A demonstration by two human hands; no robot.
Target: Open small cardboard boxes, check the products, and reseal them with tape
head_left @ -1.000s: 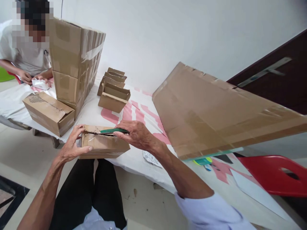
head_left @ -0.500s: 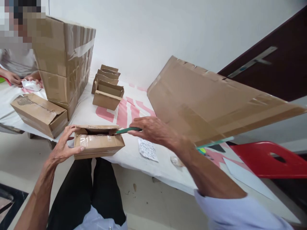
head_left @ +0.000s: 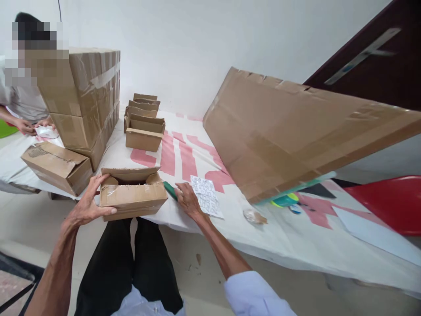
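1. The left hand (head_left: 84,206) keeps its grip on the left end of an oblong brown cardboard box (head_left: 133,196), thumb pressed on the near side, fingers wrapped behind; this matches both earlier frames.
2. The box sits at the near edge of a white-and-pink cloth-covered surface (head_left: 296,241), in front of the person's lap. A second ago its top seam was nearly closed under the tool; now the top gapes and the long far flap (head_left: 130,172) stands raised.
3. The box's long axis runs left to right across the person's front, and its mouth faces up.
4. The right hand (head_left: 189,199) has left the box's right end, where it was half a second ago, and is now low over the surface, just right of the box. Its grip is closed around the near end of a slim green tool (head_left: 169,190); how firmly, I cannot tell.
5. The tool's long axis slants; its visible end points away and leftward, towards the box's right end.
6. Just right of that hand lies a white paper sheet with dark markings (head_left: 207,195), less covered by the arm than a second ago.
7. Farther off, a row of topless brown cardboard boxes (head_left: 144,139) stands in the same place.
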